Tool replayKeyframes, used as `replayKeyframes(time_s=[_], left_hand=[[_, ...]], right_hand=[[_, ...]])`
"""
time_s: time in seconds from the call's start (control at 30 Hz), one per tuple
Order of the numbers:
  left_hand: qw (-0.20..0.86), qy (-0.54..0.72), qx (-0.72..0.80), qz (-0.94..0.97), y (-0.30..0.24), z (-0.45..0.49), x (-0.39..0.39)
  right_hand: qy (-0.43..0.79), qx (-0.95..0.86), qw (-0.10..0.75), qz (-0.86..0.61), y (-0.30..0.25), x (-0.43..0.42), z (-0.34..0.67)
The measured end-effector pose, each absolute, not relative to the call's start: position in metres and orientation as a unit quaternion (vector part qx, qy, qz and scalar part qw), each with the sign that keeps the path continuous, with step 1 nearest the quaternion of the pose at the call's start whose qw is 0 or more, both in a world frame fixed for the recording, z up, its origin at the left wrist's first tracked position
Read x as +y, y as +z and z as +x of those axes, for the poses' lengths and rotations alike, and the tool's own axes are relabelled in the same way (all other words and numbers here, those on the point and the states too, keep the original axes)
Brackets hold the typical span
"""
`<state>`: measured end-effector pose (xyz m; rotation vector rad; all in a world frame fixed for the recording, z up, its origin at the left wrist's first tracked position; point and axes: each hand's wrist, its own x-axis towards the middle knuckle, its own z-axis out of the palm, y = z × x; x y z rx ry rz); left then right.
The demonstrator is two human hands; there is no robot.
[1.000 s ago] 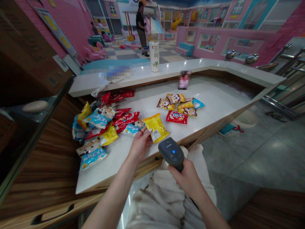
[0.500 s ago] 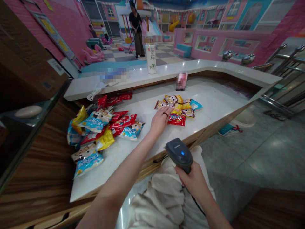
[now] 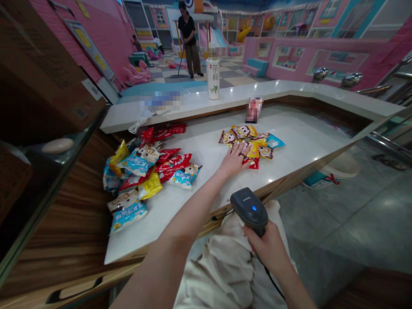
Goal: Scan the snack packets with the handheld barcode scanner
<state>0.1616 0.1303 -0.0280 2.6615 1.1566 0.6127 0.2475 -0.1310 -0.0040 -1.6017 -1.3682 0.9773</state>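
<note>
On a white counter [image 3: 199,148], the left hand [image 3: 234,158], a second ago holding a yellow packet [image 3: 254,149], now rests open-palmed on the small right-hand pile [image 3: 244,132] where that packet lies, while the right hand [image 3: 268,249] grips a scanner [image 3: 249,208].

Indoor children's play centre, pink playhouse walls [image 3: 289,56] and slide [image 3: 214,36] across the top, white shop surface [image 3: 299,137] with snack packets [image 3: 151,165] at centre, handheld barcode scanner [image 3: 249,210] below

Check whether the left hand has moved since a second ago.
Yes. The left hand went from the near edge of the counter to the smaller packet pile farther in.
</note>
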Motion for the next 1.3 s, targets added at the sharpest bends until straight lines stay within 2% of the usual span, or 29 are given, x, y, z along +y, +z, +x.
replayKeyframes(time_s=[0.23, 0.43, 0.63, 0.83, 1.0, 1.3], left_hand=[[0.078, 0.294, 0.386, 0.871, -0.008, 0.131, 0.102], [0.071, 0.404, 0.506, 0.759, 0.003, 0.037, 0.058], [0.024, 0.353, 0.574, 0.738, -0.005, -0.038, 0.052], [0.041, 0.343, 0.572, 0.744, -0.007, -0.053, 0.055], [0.083, 0.428, 0.561, 0.704, 0.009, -0.043, 0.051], [0.238, 0.644, 0.527, 0.502, 0.031, -0.015, 0.037]], right_hand=[[0.389, -0.54, 0.391, -0.636, -0.006, -0.135, 0.252], [0.407, -0.545, 0.381, -0.626, -0.01, -0.136, 0.251], [0.415, -0.549, 0.385, -0.616, -0.007, -0.137, 0.241], [0.396, -0.562, 0.385, -0.616, 0.0, -0.139, 0.239], [0.393, -0.56, 0.386, -0.619, 0.004, -0.14, 0.237], [0.386, -0.554, 0.399, -0.62, 0.008, -0.14, 0.235]])
